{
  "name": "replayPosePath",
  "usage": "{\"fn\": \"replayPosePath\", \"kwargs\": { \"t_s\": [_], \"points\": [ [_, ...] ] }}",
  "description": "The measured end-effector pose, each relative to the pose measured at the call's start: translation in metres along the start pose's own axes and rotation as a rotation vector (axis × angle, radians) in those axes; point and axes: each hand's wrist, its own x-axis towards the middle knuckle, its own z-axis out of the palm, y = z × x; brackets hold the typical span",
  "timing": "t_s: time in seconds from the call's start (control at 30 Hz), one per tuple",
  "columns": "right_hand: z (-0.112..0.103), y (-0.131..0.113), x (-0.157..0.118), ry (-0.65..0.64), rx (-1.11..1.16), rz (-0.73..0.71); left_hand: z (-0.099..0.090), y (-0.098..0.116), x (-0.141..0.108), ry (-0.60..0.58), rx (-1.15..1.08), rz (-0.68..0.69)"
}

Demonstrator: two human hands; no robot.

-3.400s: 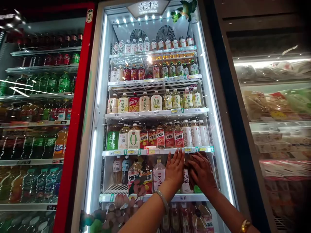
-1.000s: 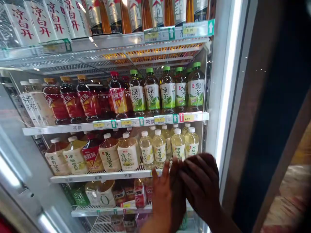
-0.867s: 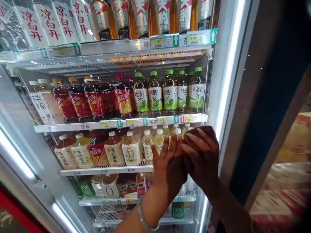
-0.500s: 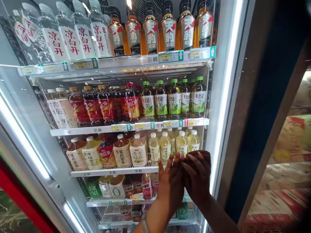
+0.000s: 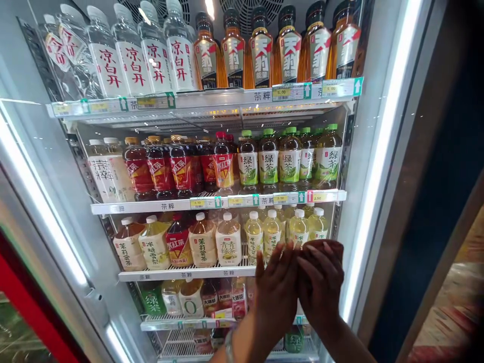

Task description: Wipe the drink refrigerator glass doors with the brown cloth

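My left hand [image 5: 278, 287] is raised before the lower shelves of a drinks cooler, its fingers stretched upward and apart from the thumb. It appears to hold nothing. Close against its right side is my right hand [image 5: 321, 285], with fingers bent and pressed together; a dark rounded shape shows at its top, and whatever it may hold I cannot make out. Just behind the fingertips stand pale yellow drink bottles [image 5: 254, 234] with white caps. Whether either hand touches the glass in front of them cannot be told.
Green tea bottles [image 5: 290, 159] and red-labelled tea bottles [image 5: 183, 169] fill the shelf above. Clear water bottles [image 5: 104, 60] and amber bottles [image 5: 260, 55] line the top shelf. A bright light strip [image 5: 381, 151] runs down the right side; a red edge [image 5: 34, 302] lies lower left.
The view has shifted, so the shelves and bottles sit further right in the picture. Both hands also appear slightly further right and lower, still side by side in the same pose.
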Motion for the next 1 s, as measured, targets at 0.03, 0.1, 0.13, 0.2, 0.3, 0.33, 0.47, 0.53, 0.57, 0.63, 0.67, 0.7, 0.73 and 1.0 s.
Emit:
{"fn": "replayPosePath", "kwargs": {
  "t_s": [0.03,0.1,0.13,0.2,0.3,0.33,0.47,0.53,0.57,0.63,0.67,0.7,0.73,1.0],
  "points": [
    [0.006,-0.009,-0.001,0.0,0.01,-0.003,-0.005,-0.008,-0.006,-0.005,-0.001,-0.011],
    [0.016,-0.023,0.015,-0.007,0.03,-0.066,-0.018,-0.029,-0.008,-0.015,0.018,-0.029],
    [0.021,-0.028,0.029,-0.013,0.038,-0.118,-0.025,-0.04,-0.004,-0.009,0.038,-0.041],
    [0.027,-0.032,0.061,-0.012,0.045,-0.199,-0.036,-0.061,0.006,0.014,0.089,-0.089],
    [0.031,-0.032,0.086,0.028,0.008,-0.143,-0.048,-0.082,0.016,0.035,0.146,-0.139],
    [0.031,-0.033,0.083,0.04,-0.009,-0.11,-0.051,-0.087,0.016,0.031,0.145,-0.129],
    [0.042,-0.061,0.037,0.036,-0.029,-0.043,-0.061,-0.1,0.001,0.023,0.092,-0.096],
    [0.054,-0.084,0.023,-0.011,-0.018,-0.089,-0.068,-0.11,-0.007,0.022,0.063,-0.084],
    [0.061,-0.095,0.024,-0.038,-0.016,-0.135,-0.072,-0.117,-0.011,0.019,0.047,-0.07],
    [0.071,-0.11,0.043,-0.066,-0.014,-0.214,-0.08,-0.131,-0.015,0.014,0.012,-0.03],
    [0.074,-0.112,0.057,-0.061,-0.017,-0.225,-0.084,-0.139,-0.017,0.017,-0.002,-0.014],
    [0.075,-0.111,0.07,-0.038,-0.02,-0.209,-0.087,-0.145,-0.019,0.021,-0.01,-0.004],
    [0.074,-0.108,0.081,-0.009,-0.032,-0.171,-0.089,-0.151,-0.02,0.024,-0.014,0.001],
    [0.085,-0.121,0.02,0.132,-0.113,0.008,-0.081,-0.165,-0.029,0.182,-0.059,-0.051]
  ]
}}
